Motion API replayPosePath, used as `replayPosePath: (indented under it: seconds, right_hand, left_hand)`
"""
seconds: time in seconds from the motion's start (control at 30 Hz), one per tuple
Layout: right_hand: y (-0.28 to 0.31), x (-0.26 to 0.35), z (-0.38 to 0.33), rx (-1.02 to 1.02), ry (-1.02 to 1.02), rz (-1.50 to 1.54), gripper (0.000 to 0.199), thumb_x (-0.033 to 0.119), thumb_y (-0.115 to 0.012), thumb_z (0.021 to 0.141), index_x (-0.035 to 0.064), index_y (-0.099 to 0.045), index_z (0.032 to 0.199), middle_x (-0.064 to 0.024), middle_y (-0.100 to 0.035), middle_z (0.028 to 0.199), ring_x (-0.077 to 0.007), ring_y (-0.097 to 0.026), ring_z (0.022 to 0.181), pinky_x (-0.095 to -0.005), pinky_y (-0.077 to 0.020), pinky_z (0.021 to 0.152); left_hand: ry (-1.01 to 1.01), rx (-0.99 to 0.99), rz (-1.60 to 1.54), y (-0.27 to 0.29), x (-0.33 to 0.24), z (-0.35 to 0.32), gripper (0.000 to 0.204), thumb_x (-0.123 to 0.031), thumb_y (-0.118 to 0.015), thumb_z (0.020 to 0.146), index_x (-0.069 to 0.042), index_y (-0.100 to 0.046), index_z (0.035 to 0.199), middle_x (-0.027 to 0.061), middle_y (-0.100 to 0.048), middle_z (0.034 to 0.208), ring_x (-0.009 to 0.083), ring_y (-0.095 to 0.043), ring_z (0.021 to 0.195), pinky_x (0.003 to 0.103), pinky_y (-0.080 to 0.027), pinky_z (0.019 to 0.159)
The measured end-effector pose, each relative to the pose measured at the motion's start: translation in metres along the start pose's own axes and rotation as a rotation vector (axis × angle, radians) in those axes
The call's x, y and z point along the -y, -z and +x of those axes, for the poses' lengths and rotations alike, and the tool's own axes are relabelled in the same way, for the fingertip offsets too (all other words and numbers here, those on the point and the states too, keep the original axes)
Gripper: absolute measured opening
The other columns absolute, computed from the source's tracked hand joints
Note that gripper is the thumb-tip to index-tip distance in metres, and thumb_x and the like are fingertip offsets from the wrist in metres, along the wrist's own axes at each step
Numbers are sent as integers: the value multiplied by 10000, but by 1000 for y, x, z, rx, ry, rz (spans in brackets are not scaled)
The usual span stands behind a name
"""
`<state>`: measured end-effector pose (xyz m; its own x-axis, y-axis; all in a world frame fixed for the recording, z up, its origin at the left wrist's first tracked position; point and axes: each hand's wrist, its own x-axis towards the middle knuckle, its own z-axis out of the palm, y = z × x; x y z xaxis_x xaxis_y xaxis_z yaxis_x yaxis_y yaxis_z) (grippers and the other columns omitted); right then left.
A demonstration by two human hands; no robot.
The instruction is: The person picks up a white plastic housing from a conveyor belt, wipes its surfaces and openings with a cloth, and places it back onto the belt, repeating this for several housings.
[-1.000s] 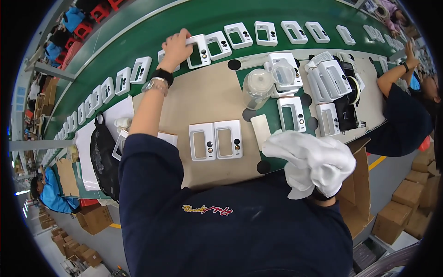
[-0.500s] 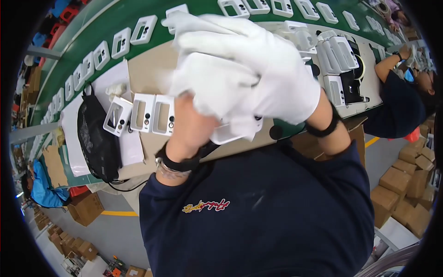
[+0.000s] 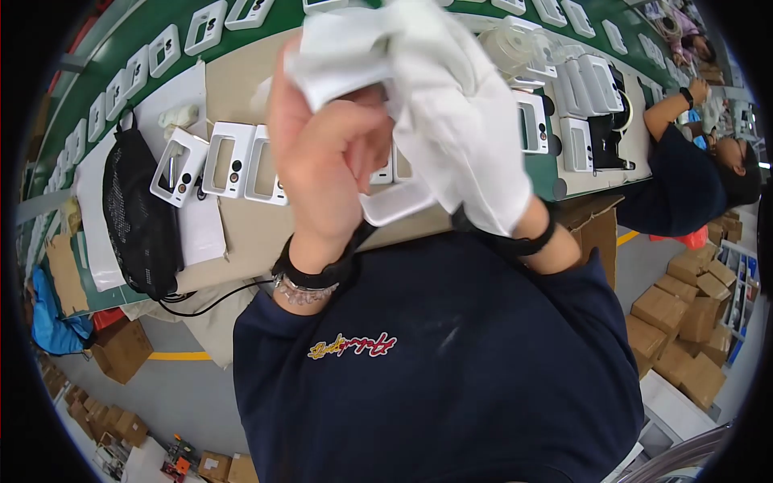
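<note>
Both my hands are raised close to the camera, pressed together. My bare left hand (image 3: 326,153), with a black wristband and a bracelet, is closed around a white plastic frame (image 3: 400,203) whose rounded lower corner sticks out between the hands. My right hand (image 3: 467,137) wears a white fabric glove and wraps over the same frame from the right. A fold of white fabric (image 3: 338,52) lies over my left fingers. Most of the frame is hidden by the hands.
Three white frames (image 3: 229,161) lie on a brown board (image 3: 250,233) below my hands, beside a black mesh bag (image 3: 141,209). A green conveyor (image 3: 266,22) carries a row of white frames (image 3: 165,50). More white parts (image 3: 580,105) are stacked at right, near a seated co-worker (image 3: 692,177). Cardboard boxes (image 3: 684,306) stand on the floor.
My left hand brought a white frame back from the conveyor. Both hands have risen toward the camera and closed together around it, and my head has turned left.
</note>
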<state>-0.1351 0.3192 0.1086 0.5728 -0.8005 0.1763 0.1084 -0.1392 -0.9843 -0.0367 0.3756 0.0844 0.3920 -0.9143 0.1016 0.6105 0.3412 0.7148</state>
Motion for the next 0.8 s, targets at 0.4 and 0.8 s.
replayPosePath:
  seconds: [0.4,0.8]
  right_hand:
    - [-31,-34,-17,-430,-173,427,310,184,-547,800,6,-453,1035,-28,-518,857,-42,-462,631,-202,-412,564]
    - [38,-49,-24,-195,133,-257,473,216,-615,729,-35,-424,1081,-100,-524,909,-166,-522,775,-268,-435,659]
  left_hand:
    - [-393,-278,28,1,24,18,261,-5,-406,714,14,-381,973,27,-396,610,61,-309,387,184,-274,367]
    - [73,-147,7,23,28,18,276,-104,-401,766,5,-409,1020,59,-488,785,71,-411,497,174,-355,456]
